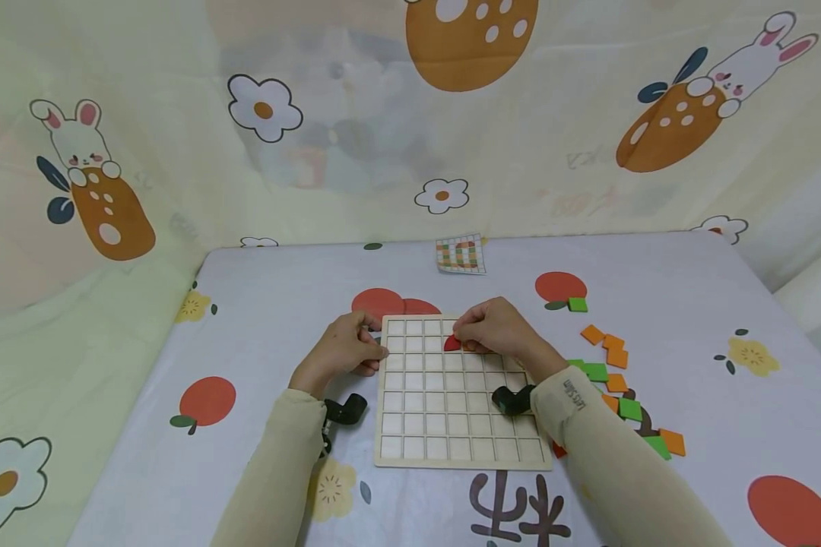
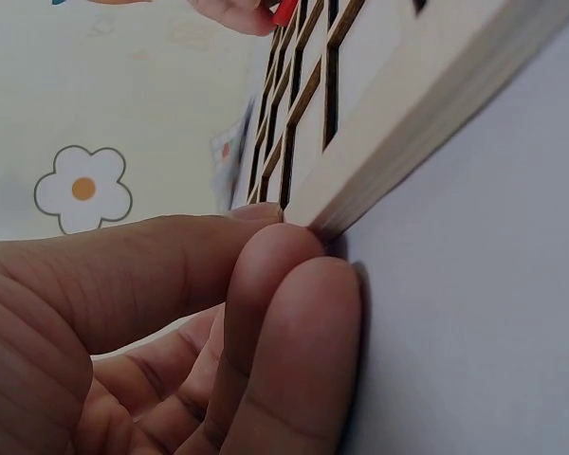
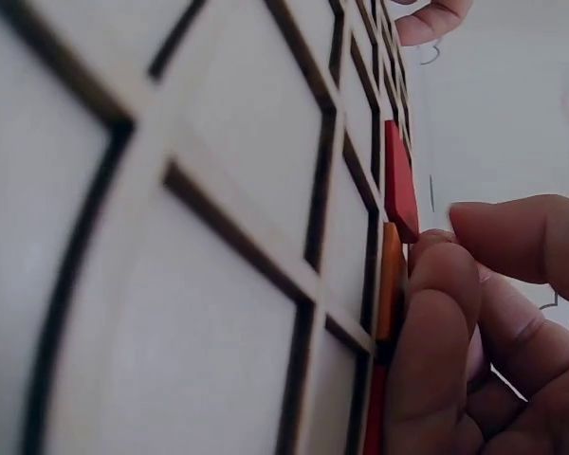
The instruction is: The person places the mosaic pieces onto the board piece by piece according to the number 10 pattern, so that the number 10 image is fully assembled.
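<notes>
A square wooden grid board [image 1: 378, 410] lies on the table with rows of square cells. My left hand [image 1: 338, 349] pinches its left edge near the far corner, thumb on top and fingertips against the side. At the far row, my right hand [image 1: 499, 330] holds a red curved-edged piece [image 1: 452, 343] at its end, between thumb and index finger. In the right wrist view that red piece [image 3: 398, 185] sticks up from the grid, beside an orange piece [image 3: 391, 275] and another red piece [image 3: 374, 417], both partly hidden by my fingers.
Loose orange tiles [image 1: 617, 357] and green tiles [image 1: 630, 409] lie scattered right of the board, some hidden by my right sleeve. One green tile [image 1: 578, 305] lies farther back. A small card with a coloured grid pattern [image 1: 461, 254] is at the table's far edge.
</notes>
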Demonstrator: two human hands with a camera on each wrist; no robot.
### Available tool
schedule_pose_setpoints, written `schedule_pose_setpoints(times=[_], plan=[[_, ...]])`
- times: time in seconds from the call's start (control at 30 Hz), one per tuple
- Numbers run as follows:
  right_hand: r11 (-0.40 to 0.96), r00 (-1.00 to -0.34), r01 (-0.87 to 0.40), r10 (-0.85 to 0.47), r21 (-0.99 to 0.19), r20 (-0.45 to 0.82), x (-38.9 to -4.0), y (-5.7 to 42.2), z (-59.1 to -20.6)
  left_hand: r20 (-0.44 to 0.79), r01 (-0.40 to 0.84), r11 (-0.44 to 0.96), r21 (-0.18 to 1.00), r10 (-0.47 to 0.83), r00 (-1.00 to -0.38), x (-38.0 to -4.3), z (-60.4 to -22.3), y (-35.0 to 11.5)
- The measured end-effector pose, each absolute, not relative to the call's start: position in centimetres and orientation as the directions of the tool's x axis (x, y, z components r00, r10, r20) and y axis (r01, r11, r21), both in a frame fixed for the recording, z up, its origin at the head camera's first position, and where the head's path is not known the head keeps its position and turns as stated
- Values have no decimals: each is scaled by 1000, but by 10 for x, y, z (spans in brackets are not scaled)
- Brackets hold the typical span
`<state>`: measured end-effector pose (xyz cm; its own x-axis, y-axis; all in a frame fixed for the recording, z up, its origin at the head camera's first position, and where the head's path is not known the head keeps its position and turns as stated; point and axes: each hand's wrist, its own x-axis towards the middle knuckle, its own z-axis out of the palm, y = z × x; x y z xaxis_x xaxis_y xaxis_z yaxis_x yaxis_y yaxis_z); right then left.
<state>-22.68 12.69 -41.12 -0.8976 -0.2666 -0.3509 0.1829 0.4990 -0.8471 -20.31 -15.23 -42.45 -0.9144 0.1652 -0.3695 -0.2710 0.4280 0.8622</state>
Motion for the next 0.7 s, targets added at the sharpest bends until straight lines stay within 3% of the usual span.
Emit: schedule_pose_setpoints(times=[0.23,0.47,0.7], plan=[[583,-916,121,-246,-803,-317,-225,125,-410,-369,-272,416,867,171,-913,-203,-425,-152],[437,-919,162,-260,-885,-297,-224,140,-409,-371,-270,424,865,175,-912,-203,-426,-150],[416,-954,193,-133,-889,-269,-231,188,-394,-367,-266,436,860,164,-916,-203,-424,-150]])
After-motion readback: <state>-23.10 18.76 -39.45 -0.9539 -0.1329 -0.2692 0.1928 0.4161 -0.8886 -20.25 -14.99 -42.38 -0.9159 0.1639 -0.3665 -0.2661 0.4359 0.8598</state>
